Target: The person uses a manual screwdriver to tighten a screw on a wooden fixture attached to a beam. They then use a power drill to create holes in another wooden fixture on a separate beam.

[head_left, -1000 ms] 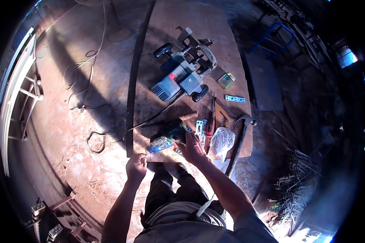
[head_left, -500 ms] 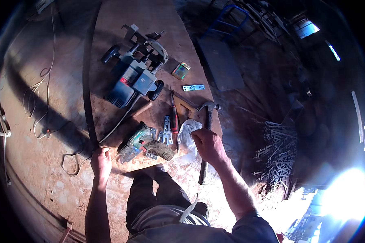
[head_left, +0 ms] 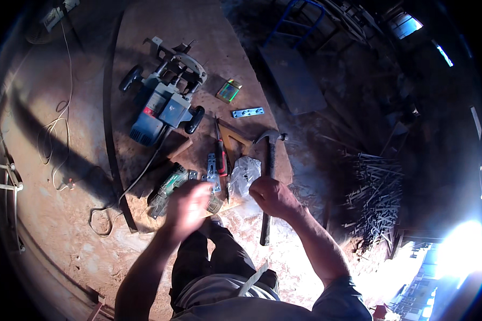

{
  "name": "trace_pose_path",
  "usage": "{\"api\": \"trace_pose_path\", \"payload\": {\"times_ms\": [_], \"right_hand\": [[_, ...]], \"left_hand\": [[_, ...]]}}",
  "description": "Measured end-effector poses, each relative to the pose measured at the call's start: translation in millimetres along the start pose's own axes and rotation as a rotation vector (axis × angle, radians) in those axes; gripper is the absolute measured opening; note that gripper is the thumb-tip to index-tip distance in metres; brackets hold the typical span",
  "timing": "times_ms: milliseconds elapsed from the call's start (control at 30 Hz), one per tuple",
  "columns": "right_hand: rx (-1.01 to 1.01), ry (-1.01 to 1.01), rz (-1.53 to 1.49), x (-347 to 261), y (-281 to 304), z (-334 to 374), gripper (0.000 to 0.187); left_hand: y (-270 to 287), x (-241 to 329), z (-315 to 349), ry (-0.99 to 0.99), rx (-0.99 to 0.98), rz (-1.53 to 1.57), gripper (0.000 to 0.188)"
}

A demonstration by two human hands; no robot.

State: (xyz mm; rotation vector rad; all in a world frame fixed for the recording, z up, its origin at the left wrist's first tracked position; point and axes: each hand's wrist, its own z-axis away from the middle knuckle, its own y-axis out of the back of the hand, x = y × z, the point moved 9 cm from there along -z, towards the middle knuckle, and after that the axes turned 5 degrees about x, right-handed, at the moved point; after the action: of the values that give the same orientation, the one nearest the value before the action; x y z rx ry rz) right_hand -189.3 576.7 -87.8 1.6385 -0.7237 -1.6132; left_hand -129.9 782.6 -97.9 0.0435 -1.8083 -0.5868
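Note:
My left hand (head_left: 189,207), smeared by motion, hovers over the cordless drill (head_left: 171,184) and hides part of its grip. Its fingers are too blurred to read. At the right edge of a crumpled clear plastic bag (head_left: 244,176), my right hand (head_left: 276,197) is closed, its fingers pinched on the bag. A claw hammer (head_left: 272,160) lies just under that hand, its handle running past the board's near edge. Left of the bag are a red-handled screwdriver (head_left: 221,158), perforated metal plates (head_left: 211,166) and a yellowish set square (head_left: 235,138).
A router (head_left: 163,109) lies on the long wooden board (head_left: 171,16), its cord hanging over the left edge. Near it are a small green-and-yellow box (head_left: 229,91), a metal plate (head_left: 248,112) and a wooden stick (head_left: 179,148). Metal strips (head_left: 375,192) are heaped at right.
My left hand has left the board's near left corner and swung right, over the drill. My right hand stays beside the bag. The whole view has shifted slightly.

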Motion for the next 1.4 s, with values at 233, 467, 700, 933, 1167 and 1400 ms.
{"api": "trace_pose_path", "payload": {"times_ms": [233,467,700,933,1167,1400], "right_hand": [[0.08,0.035,-0.102,5,9,23,0.011],[0.153,-0.027,-0.137,25,18,26,0.013],[0.346,0.174,-0.27,2,28,36,0.019],[0.333,0.153,-0.319,-2,13,34,0.018],[0.326,0.152,-0.335,4,27,27,0.013],[0.337,0.064,-0.28,14,50,-20,0.013]], "left_hand": [[-161,-16,-27,-0.056,-0.518,-0.348,0.023],[-152,21,-26,-0.316,-0.223,-0.568,0.012],[-166,1,-14,-0.152,-0.538,-0.67,0.009],[-176,-14,-21,-0.233,-0.394,-0.882,0.007],[-185,-26,-19,-0.378,-0.205,-0.787,0.012],[-172,-42,-15,-0.188,-0.178,-0.683,0.011]]}}
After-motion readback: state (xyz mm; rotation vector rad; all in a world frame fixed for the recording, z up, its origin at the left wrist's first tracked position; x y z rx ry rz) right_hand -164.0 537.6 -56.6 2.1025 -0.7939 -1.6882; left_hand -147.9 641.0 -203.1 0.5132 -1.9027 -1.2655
